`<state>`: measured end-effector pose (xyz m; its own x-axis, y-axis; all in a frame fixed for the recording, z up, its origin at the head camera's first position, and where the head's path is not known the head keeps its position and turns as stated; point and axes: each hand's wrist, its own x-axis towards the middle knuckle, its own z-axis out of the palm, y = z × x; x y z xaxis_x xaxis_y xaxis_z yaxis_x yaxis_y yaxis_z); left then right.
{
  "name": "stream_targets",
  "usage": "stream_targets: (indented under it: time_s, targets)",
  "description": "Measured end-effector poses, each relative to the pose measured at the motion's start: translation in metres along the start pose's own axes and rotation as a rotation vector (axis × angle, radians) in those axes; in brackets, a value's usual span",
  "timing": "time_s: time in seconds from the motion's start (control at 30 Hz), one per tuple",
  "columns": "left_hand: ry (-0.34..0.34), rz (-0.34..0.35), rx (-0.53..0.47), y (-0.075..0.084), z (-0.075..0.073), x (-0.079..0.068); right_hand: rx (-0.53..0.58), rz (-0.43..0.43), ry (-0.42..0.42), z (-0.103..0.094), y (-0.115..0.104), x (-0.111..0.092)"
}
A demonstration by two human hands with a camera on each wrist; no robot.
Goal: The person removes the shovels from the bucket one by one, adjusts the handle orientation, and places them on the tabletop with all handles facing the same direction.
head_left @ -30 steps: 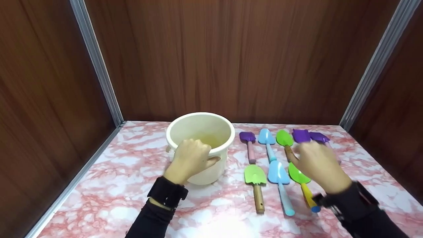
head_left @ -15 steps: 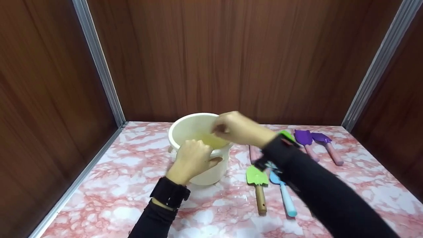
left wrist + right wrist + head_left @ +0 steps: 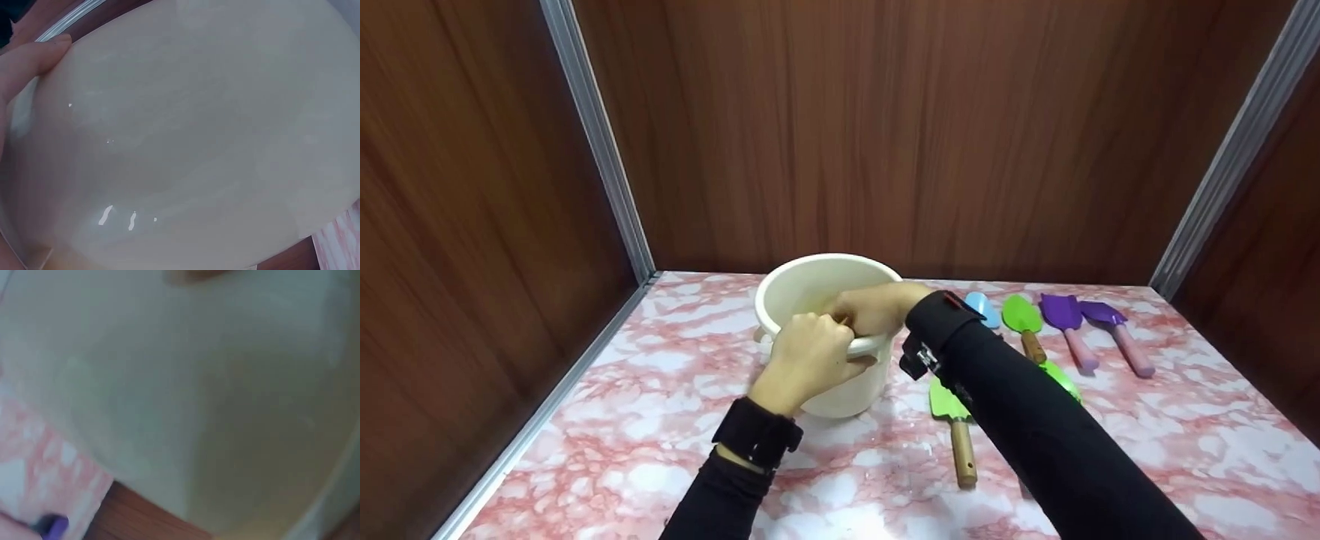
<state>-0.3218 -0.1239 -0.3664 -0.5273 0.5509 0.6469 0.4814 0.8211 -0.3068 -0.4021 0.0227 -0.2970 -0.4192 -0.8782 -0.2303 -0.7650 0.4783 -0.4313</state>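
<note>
A cream plastic bucket (image 3: 840, 394) stands upright on the table. My left hand (image 3: 810, 352) grips its near rim, fingers over the edge and thumb along the outside wall; the left wrist view shows the thumb (image 3: 39, 62) against the wall. My right hand (image 3: 874, 307) reaches over the right rim with curled fingers, close beside the left knuckles. A small brown patch shows at its fingers; I cannot tell whether it holds something. Right of the bucket lie a green garden trowel (image 3: 947, 401) with a wooden handle and another green trowel (image 3: 1061, 379), partly behind the right sleeve.
Farther back lie a blue trowel (image 3: 982, 307), a green trowel (image 3: 1021, 313) with a wooden handle, a purple square-bladed shovel (image 3: 1061, 311) and a purple scoop (image 3: 1102, 312), both with pink handles. Brown wood-grain panels (image 3: 885, 135) enclose the pink marbled table (image 3: 697, 360).
My right hand has moved left from above the trowels and gone into the bucket's mouth. Its sleeve now covers several trowels. The left hand keeps its grip on the rim.
</note>
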Motion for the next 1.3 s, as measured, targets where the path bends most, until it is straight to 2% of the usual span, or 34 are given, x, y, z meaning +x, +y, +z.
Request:
stream_targets:
  time_s: [0.1,0.27,0.63,0.73,0.83,0.97,1.1,1.2,1.3]
  targets:
    - [0.007,0.006,-0.005,0.002,0.001,0.002,0.12,0.062,-0.091,-0.002,0.003,0.0]
    - [0.023,0.008,-0.011,0.005,0.004,0.003,0.2,0.142,-0.179,-0.003,0.004,0.001]
    - [0.007,-0.011,-0.041,0.005,0.002,0.002,0.173,0.178,-0.181,0.004,0.007,0.005]
    - [0.014,-0.017,-0.051,0.005,0.004,0.002,0.101,0.149,-0.115,0.005,0.008,0.005]
    - [0.013,-0.023,-0.052,0.004,0.005,0.001,0.009,0.092,-0.011,0.006,0.01,0.005]
    - [0.024,-0.009,-0.035,0.001,0.005,0.0,-0.082,0.056,0.185,0.01,0.009,0.005]
    - [0.02,-0.011,-0.034,-0.003,0.004,-0.001,-0.226,0.094,0.419,0.015,0.002,0.007]
    - [0.005,-0.027,-0.047,-0.006,0.002,-0.002,-0.449,0.138,0.537,0.017,-0.006,0.007]
    - [-0.005,-0.033,-0.048,-0.007,0.001,-0.003,-0.818,0.208,0.562,0.02,-0.014,0.007]
